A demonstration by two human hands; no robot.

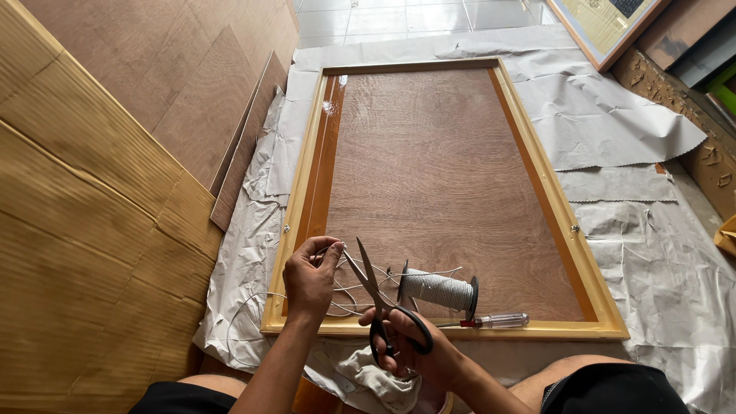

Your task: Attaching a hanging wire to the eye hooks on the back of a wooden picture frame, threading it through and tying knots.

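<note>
Landmark: wooden frame (549,201), lying back-up on grey sheeting (613,123) on the floor. Left hand (310,277) pinches white cord (349,287) taut over the frame's near-left rail, probably to present it to the blades. Right hand (410,346) grips black scissors (383,307), blades parted beside the cord. Cord spool (438,290) and screwdriver (494,320) rest by the near rail. Cord's far end unclear; rag (372,379) partly hidden.

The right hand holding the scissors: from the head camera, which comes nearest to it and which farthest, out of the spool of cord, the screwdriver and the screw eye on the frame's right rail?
Measured from the right hand:
1. Spool of cord, just above it on the board.
2. Screwdriver, to the right on the frame's bottom rail; close to the spool's rank.
3. Screw eye, far up the right rail.
</note>
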